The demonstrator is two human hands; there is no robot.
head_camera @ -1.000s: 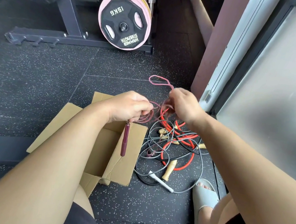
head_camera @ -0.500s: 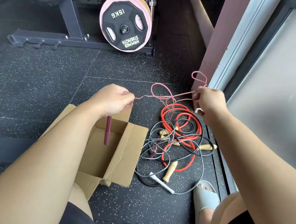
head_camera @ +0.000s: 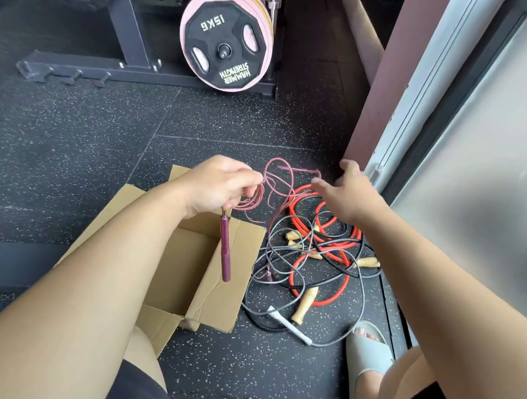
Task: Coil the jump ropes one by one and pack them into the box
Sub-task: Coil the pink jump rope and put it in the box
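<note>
Left hand [head_camera: 220, 182] — grasping pink rope coils [head_camera: 250, 199] (handle [head_camera: 225, 248] dangling above box [head_camera: 222, 296]); right hand [head_camera: 349, 192], 3 o'clock — released, fingers spread.

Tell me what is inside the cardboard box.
Only bare inner walls show in the cardboard box; no rope is visible inside. The pink rope in the left hand dangles its maroon handle in front. The left forearm covers the rest.

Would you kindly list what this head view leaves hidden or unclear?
- Box interior: mostly covered by the left forearm, so its contents cannot be seen.
- Tangled pile: the ropes overlap, so the count is unclear.
- Right hand: fingertips are blurred; contact with the pink rope is uncertain.
- Left hand: the fingers' underside is hidden, so the exact grip is unclear.
</note>
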